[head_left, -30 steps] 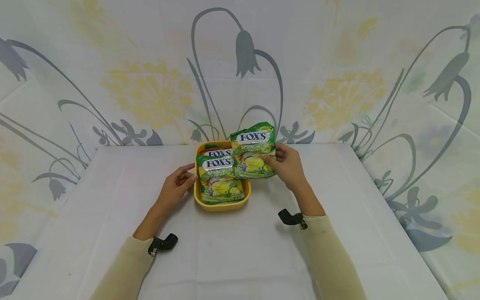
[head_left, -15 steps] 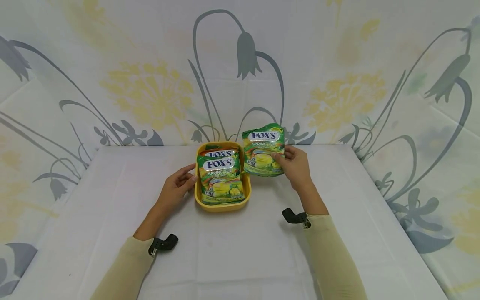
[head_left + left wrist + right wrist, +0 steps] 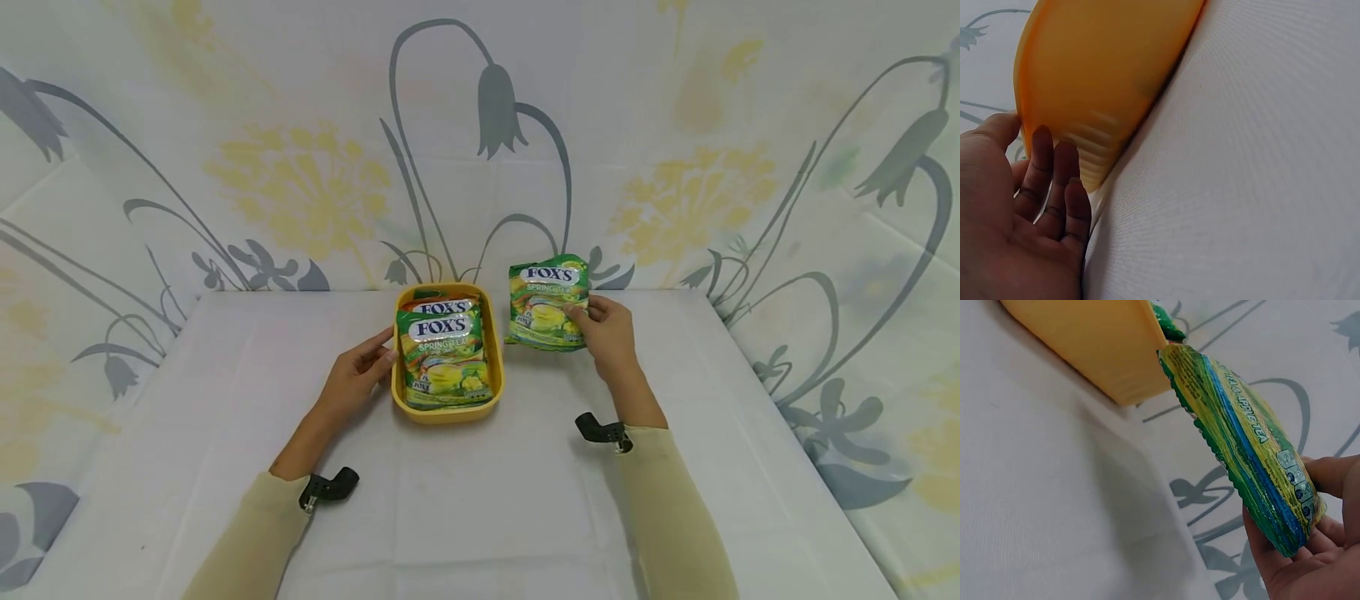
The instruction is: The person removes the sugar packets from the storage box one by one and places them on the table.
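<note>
My right hand (image 3: 611, 337) pinches a green bag of Fox's Spring Tea candy (image 3: 549, 304) by its right edge, thumb on the front. The bag is held up to the right of a yellow plastic basket (image 3: 491, 410); the right wrist view shows its yellow, green and blue gusset (image 3: 1241, 444) and a shadow on the cloth below. Inside the basket lies another green Fox's bag (image 3: 446, 362), overlapping one behind it (image 3: 442, 307). My left hand (image 3: 358, 371) touches the basket's left side, its thumb at the rim and loosely bent fingers (image 3: 1066, 169) by the ribbed outer wall.
A white cloth (image 3: 480, 517) covers the table. Behind it rises a backdrop (image 3: 315, 192) printed with grey and yellow flowers. A small black camera is worn at each sleeve cuff, on the left wrist (image 3: 330, 485) and the right wrist (image 3: 600, 428).
The right hand has carried the candy bag rightward, from overlapping the basket to beside it, uncovering more of the bags inside. The left hand has stayed at the basket's side.
</note>
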The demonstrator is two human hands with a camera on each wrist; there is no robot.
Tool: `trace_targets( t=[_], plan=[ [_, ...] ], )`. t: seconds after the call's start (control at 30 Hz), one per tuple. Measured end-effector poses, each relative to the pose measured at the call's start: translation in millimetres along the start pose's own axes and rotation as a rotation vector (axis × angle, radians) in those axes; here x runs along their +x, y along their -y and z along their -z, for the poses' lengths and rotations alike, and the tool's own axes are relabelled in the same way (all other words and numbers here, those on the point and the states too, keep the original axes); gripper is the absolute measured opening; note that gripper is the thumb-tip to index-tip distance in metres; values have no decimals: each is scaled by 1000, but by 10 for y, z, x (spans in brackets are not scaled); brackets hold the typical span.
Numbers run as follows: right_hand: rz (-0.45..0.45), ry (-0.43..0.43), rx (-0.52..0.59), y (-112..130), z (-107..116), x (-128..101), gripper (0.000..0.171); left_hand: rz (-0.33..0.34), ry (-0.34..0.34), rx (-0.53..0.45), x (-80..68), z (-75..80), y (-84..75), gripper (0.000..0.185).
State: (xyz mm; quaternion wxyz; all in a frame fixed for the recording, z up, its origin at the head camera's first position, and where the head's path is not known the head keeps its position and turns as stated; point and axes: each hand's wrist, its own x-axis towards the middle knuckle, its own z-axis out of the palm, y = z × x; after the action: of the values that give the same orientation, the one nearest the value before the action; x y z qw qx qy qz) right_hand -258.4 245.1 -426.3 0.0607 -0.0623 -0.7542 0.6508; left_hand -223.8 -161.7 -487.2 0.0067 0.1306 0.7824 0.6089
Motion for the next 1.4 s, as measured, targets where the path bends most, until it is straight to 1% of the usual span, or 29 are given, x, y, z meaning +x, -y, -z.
trace_targets(
  t=[0.3,0.5,0.63,0.87,1.0,1.2,1.4],
  plan=[
    [-79,0,-8,-110,50,53,57,13,21,-61,8,-34,15,49],
    [-135,-19,-29,-213,69,82,57,20,73,-146,-3,-60,25,53],
    [-154,-21,-53,-284,65,98,59,15,83,-178,1,-70,36,54],
    [-148,2,-73,-426,49,146,60,6,97,-190,-7,-68,14,54],
    [-138,6,-67,-473,24,164,59,14,85,-178,-12,-64,-1,54],
    [-108,13,-81,-469,-10,166,57,22,73,-172,-13,-54,-1,53],
    [-105,55,-75,-457,-8,178,59,18,68,-174,-8,-49,11,53]
  ],
)
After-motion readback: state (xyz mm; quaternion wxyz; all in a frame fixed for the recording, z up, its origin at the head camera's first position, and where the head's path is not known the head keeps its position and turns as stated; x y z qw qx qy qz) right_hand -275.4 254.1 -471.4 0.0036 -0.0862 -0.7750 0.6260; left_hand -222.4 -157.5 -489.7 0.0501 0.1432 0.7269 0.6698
